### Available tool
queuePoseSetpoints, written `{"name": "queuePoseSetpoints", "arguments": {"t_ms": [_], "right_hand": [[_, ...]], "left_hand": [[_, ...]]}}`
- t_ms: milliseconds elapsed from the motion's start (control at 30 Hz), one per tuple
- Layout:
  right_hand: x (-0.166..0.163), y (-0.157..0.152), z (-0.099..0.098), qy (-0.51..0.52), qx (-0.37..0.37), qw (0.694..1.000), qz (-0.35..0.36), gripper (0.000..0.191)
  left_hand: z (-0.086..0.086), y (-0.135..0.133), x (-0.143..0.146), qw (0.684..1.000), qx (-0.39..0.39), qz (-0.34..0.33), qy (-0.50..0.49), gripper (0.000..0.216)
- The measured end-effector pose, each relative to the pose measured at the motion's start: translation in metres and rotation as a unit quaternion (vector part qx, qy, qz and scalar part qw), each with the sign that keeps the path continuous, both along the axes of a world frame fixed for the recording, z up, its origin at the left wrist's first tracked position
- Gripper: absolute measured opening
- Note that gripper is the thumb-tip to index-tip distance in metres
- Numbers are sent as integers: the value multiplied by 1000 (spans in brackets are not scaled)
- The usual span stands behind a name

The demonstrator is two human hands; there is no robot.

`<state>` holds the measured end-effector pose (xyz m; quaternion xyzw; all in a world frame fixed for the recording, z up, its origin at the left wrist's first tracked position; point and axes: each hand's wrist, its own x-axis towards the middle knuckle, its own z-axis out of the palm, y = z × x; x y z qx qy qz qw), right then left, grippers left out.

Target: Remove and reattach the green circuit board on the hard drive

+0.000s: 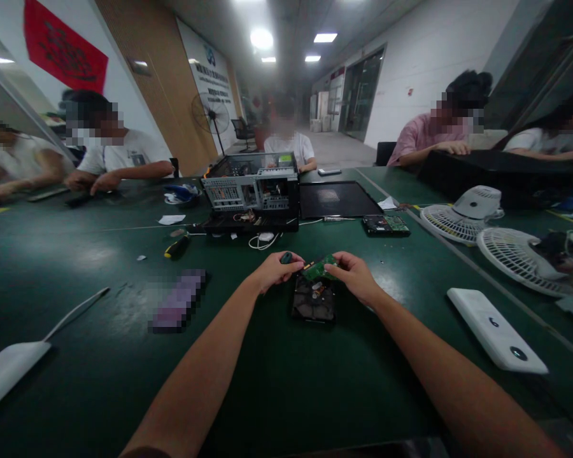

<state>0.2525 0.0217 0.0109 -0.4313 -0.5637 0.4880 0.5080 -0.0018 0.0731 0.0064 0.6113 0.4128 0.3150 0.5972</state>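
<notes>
My left hand (277, 270) is closed around what looks like a screwdriver (285, 257); only its rounded dark teal handle end shows, its tip is hidden. Pinched between the thumb and fingers of my right hand (356, 272) is a green circuit board (319, 268), tilted over the far end of a hard drive (314, 305). The drive lies on the green table with its dark underside up and a small round coppery part showing near its middle. My left fingertips are at the board's left end; whether they touch it I cannot tell.
Beyond my hands stands an open computer case (248, 191), with a black panel (339, 199) beside it. Another hard drive (386, 226), a yellow-black screwdriver (176, 247), a blurred purple phone (179, 300), a white power bank (496, 331) and fan grilles (520, 261) lie around. Several people sit opposite.
</notes>
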Motion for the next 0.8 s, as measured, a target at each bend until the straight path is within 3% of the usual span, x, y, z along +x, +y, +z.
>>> {"name": "queuePoseSetpoints", "arguments": {"t_ms": [100, 333, 567, 800], "right_hand": [[-1, 0, 1, -22, 9, 1000, 9, 26], [-1, 2, -2, 31, 1, 999, -18, 31], [-6, -1, -4, 32, -30, 999, 20, 34], [-2, 1, 0, 18, -22, 1000, -3, 35]], "left_hand": [[1, -1, 1, 1000, 8, 6, -24, 30], [1, 0, 0, 1000, -8, -6, -3, 46], [-4, 2, -2, 1000, 3, -6, -27, 35], [-6, 4, -1, 999, -8, -5, -46, 40]]}}
